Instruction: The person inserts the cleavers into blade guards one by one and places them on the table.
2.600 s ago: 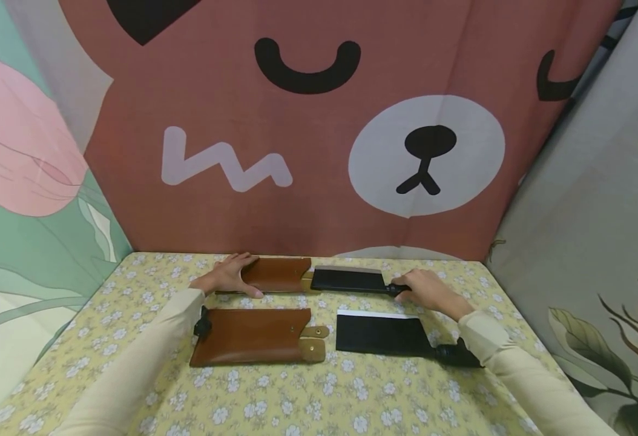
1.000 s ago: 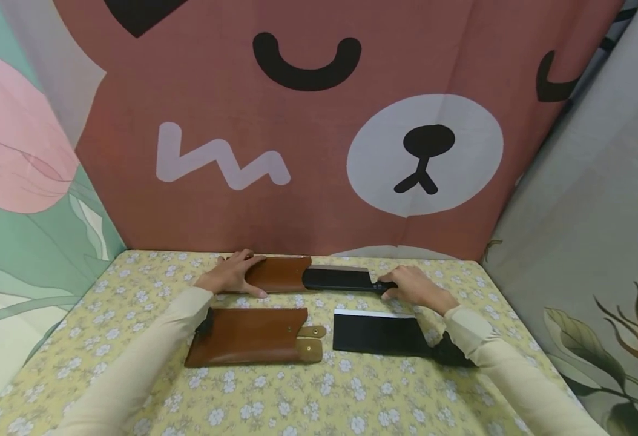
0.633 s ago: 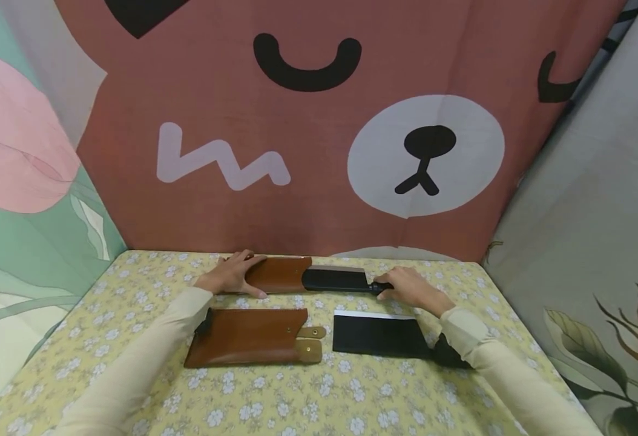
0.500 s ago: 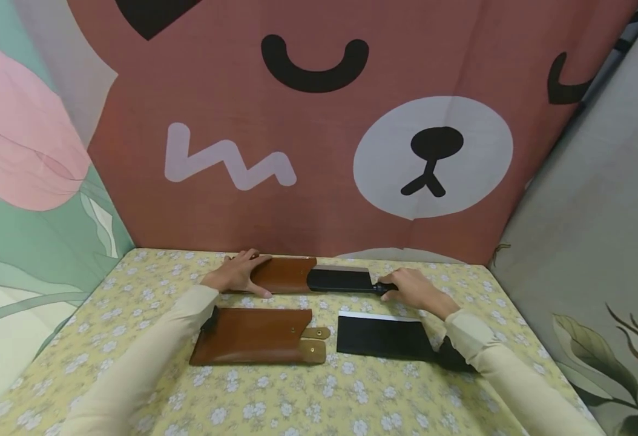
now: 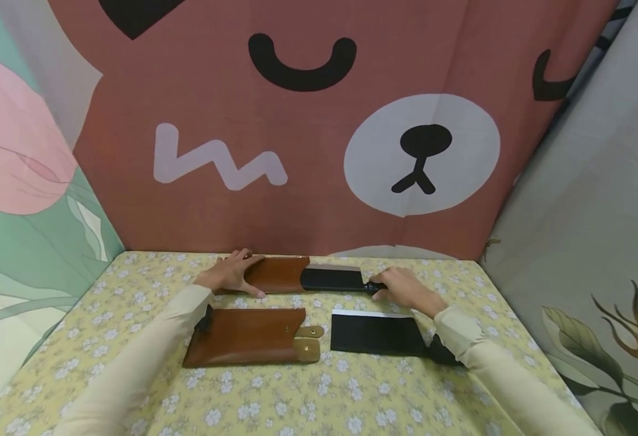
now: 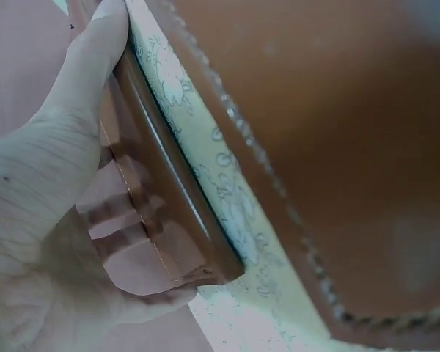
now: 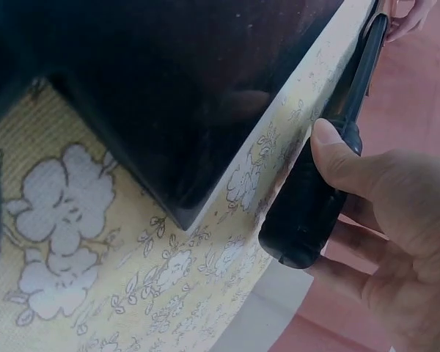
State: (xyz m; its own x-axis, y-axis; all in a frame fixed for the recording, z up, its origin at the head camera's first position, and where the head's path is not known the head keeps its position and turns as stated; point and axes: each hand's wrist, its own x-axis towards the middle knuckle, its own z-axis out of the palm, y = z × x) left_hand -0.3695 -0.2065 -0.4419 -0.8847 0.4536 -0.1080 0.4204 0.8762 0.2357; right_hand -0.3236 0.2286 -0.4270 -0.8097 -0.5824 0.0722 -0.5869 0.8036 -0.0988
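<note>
At the back of the table, my left hand [image 5: 230, 274] spans a brown leather knife sheath [image 5: 278, 274], thumb on its near edge and fingers round the far side. The left wrist view shows that grip close up on the sheath [image 6: 161, 169]. My right hand [image 5: 406, 287] grips the black handle [image 7: 304, 198] of a cleaver [image 5: 331, 279], thumb along its top. Its dark blade points left; the tip end is hidden inside the sheath's mouth, and most of the blade still shows.
Nearer lies a second brown sheath [image 5: 245, 336] with two snap straps [image 5: 308, 348], beside my left sleeve. Right of it a larger black cleaver [image 5: 376, 333] lies flat, its handle partly under my right forearm. A flowered cloth [image 5: 275, 406] covers the table; a bear-print curtain [image 5: 215, 212] stands behind.
My right hand has slid the cleaver leftward, so less blade shows outside the sheath and the tan straps at its mouth are now covered. My left hand stays on the sheath.
</note>
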